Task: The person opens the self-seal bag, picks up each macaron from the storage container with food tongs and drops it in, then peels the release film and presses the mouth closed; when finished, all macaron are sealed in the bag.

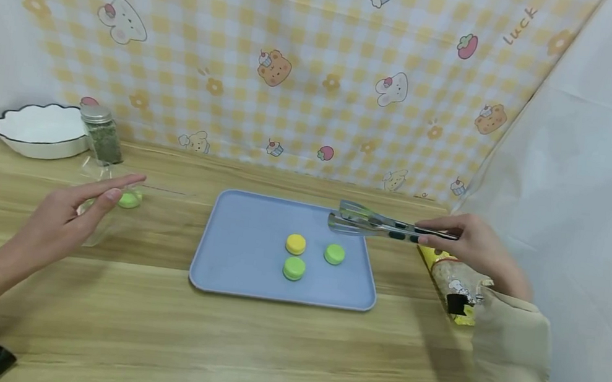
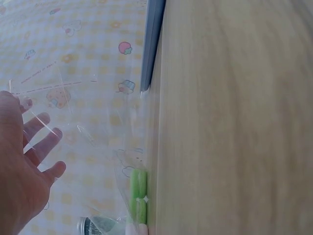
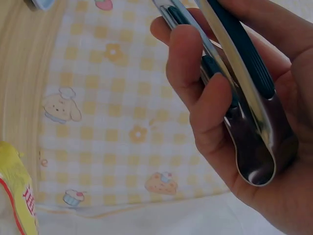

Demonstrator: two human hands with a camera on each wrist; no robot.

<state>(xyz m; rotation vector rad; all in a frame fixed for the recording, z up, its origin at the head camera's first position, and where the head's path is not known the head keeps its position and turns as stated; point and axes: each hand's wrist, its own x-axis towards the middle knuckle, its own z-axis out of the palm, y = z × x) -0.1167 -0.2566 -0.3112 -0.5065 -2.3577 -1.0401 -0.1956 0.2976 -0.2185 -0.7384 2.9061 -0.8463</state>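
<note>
My left hand (image 1: 66,209) pinches the thin edge of a clear plastic lid (image 2: 73,127) at the left; some fingers show through the sheet. Beneath it sits a clear plastic box with green macarons (image 2: 139,191), one of them also visible below the fingertips in the head view. My right hand (image 1: 473,249) grips metal tongs (image 1: 386,227) by their dark-padded handles. Their slotted ends point left, slightly apart, over the back right corner of the blue tray (image 1: 245,240). On the tray lie a yellow macaron (image 1: 296,244) and two green macarons (image 1: 294,269).
Behind the left hand stand a white scalloped dish (image 1: 43,129) and a glass jar of dried herbs (image 1: 101,135). A yellow food packet (image 1: 450,281) lies beneath the right hand. A checked cloth (image 1: 310,48) hangs behind the wooden table (image 1: 267,349).
</note>
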